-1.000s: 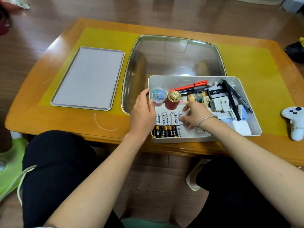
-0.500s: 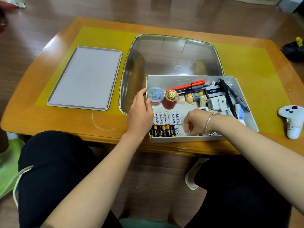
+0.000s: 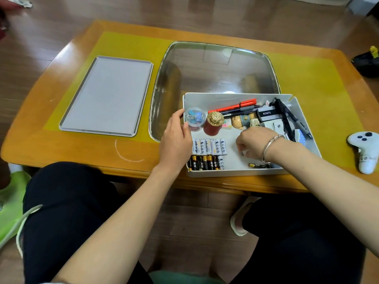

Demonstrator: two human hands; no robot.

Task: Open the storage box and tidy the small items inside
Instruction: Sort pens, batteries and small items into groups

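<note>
The open white storage box [image 3: 235,98] sits at the table's near edge. My left hand [image 3: 176,138] grips its left wall beside a clear jar of clips [image 3: 194,118] and a red bottle with a gold cap [image 3: 213,125]. White batteries [image 3: 209,146] and black-gold batteries [image 3: 205,162] lie in rows at the front left. My right hand [image 3: 254,144] is curled over the box floor and pinches a small white item, mostly hidden. A loose battery [image 3: 258,165] lies near that wrist. Red pen [image 3: 233,107], figurine [image 3: 240,120] and black pens [image 3: 285,117] fill the back.
The grey box lid [image 3: 106,95] lies flat on the left of the wooden table [image 3: 61,144]. A glass inset [image 3: 215,72] is behind the box. A white game controller [image 3: 365,148] rests at the right edge. My knees are under the near edge.
My right hand left the row of white batteries, curled up and moved right across the box floor, uncovering the loose battery. My left hand kept its hold on the box.
</note>
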